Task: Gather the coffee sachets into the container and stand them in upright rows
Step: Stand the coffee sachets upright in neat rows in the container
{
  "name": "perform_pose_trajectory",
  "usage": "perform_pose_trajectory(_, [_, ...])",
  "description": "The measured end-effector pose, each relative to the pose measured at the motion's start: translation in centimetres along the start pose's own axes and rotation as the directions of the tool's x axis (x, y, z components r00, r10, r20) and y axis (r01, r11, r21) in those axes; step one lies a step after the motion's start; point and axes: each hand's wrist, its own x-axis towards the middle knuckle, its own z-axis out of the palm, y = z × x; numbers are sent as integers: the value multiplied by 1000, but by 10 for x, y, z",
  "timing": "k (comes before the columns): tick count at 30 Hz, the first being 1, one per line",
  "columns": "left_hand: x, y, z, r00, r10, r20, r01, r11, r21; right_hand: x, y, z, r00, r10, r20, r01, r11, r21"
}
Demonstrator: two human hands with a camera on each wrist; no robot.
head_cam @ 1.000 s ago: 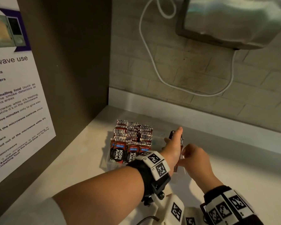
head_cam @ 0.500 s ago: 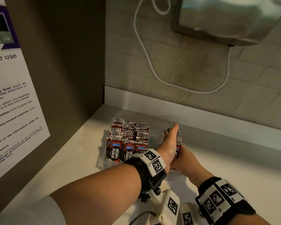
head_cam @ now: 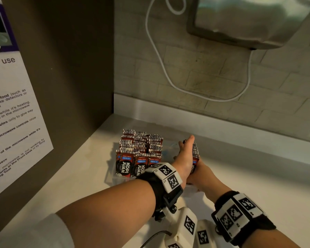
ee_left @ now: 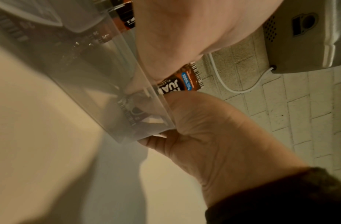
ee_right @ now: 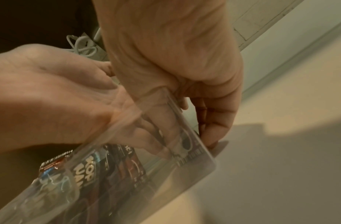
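Standing rows: three upright rows of coffee sachets [head_cam: 140,151] are being kept packed against the left side of the clear container [head_cam: 121,179], labels facing forward; this share of the task is judged done.
Open gap: a bare stretch of the container floor is being left between those rows and the hands; it is judged to be awaiting further rows.
Left hand: the left hand [head_cam: 185,158] is being held flat and edge-on inside the container, fingers straight, pressed against the left face of a bundle; nothing is being gripped by it.
Bundle: a stack of sachets [head_cam: 195,151] is being held upright at the right end of the container, sandwiched between the two hands and partly hidden by them.
Right hand: the right hand [head_cam: 201,171] is being curled round the bundle from the right, at the container's right wall, its fingertips [ee_right: 209,140] reaching down outside that wall.
Remaining: the bundle is judged still to be settled and released; loose sachets elsewhere on the tabletop [head_cam: 258,176] are not being shown.
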Motion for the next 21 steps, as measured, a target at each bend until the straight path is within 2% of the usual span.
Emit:
perform_pose_trajectory(9, [1,-1,-2,1000,-27,-13,27,1000,1,0,4,1,996,80,29,-83,982,168])
perform_pose_trajectory(21, [-14,10,-3,1000,8,-14,-8,998,54,-11,-10,-16,994,68,87,-88,964,251])
